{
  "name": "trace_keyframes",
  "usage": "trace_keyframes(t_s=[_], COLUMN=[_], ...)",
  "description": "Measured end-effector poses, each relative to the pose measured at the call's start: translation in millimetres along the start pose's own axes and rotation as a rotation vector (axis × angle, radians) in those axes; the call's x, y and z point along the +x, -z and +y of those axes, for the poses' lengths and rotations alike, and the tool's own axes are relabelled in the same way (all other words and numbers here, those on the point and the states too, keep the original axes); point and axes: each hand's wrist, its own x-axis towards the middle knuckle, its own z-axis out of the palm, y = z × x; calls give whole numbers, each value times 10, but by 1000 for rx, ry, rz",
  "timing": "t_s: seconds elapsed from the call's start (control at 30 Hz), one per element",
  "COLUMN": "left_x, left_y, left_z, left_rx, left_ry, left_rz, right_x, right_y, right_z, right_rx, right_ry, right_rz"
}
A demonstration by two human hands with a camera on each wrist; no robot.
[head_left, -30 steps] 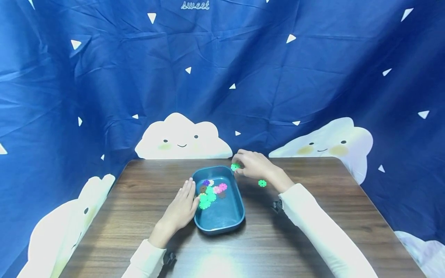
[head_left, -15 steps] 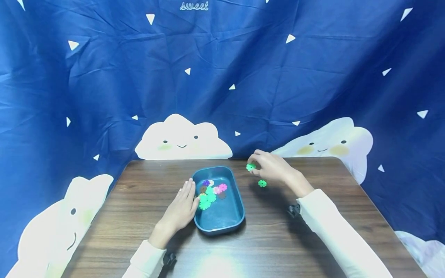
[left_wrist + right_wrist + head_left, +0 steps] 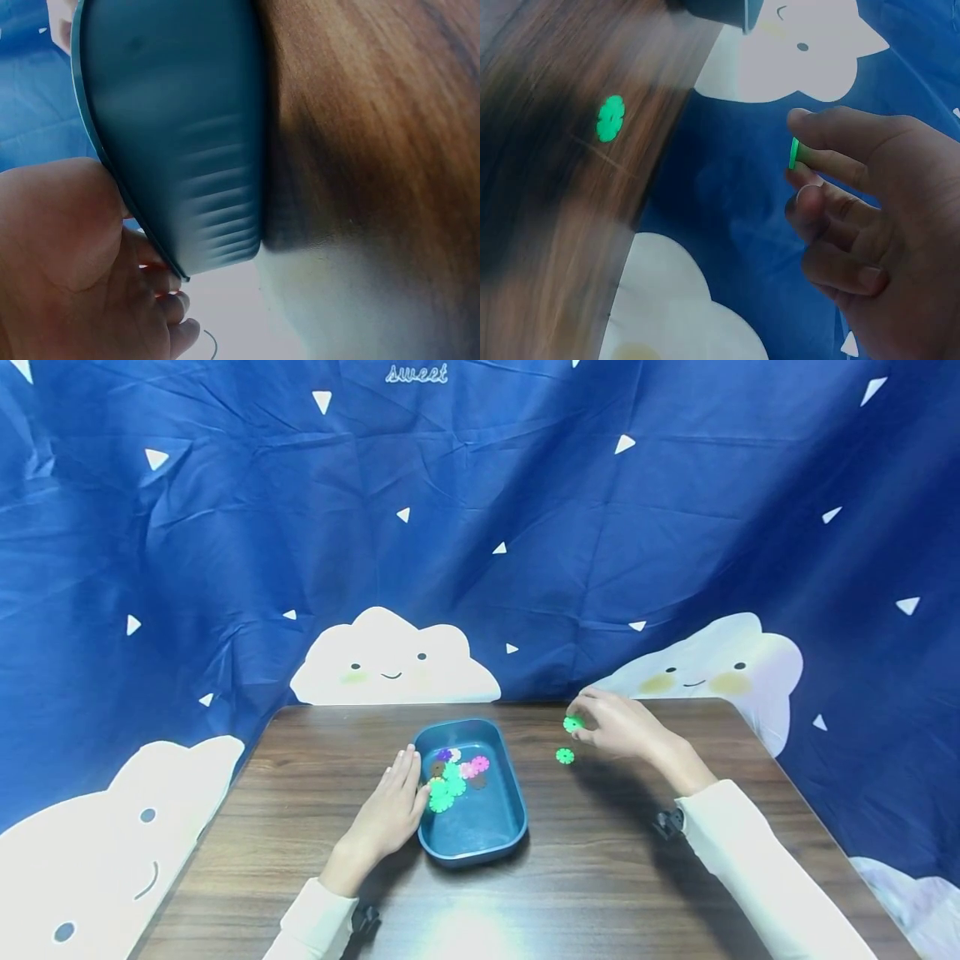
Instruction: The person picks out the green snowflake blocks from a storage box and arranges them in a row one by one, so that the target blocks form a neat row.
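My right hand (image 3: 621,725) pinches a green toothed plastic disc (image 3: 572,724) between thumb and fingertips, above the far right part of the table. In the right wrist view that disc (image 3: 793,153) shows edge-on at the fingertips. A second green disc (image 3: 565,757) lies flat on the wood just nearer than the hand. With fingers straight, my left hand (image 3: 388,810) rests against the left rim of a dark teal tray (image 3: 480,837). Inside it lie several toothed discs, among them green discs (image 3: 442,793), a pink disc (image 3: 480,763) and a purple disc (image 3: 444,754).
The wooden table (image 3: 600,877) has its far edge against a blue curtain (image 3: 525,485) printed with white clouds and triangles. A black wrist device (image 3: 667,823) shows under the right sleeve, and another wrist device (image 3: 366,920) by the left one.
My right hand has moved to the right, away from the tray's far right corner, with the green disc still pinched. The left hand and the tray stay in place.
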Motion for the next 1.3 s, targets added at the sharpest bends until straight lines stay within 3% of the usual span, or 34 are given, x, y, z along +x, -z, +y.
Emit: trace_keyframes(t_s=[0.53,1.3], left_x=[-29,-6], left_y=[10,-11], left_z=[13,-12], left_rx=[-3,-8], left_ry=[-15,-14], left_rz=[20,12], right_x=[-191,-170], right_y=[-165,-665], right_z=[242,550], right_rx=[24,39], right_ry=[-59,-117], right_rz=[-55,-143])
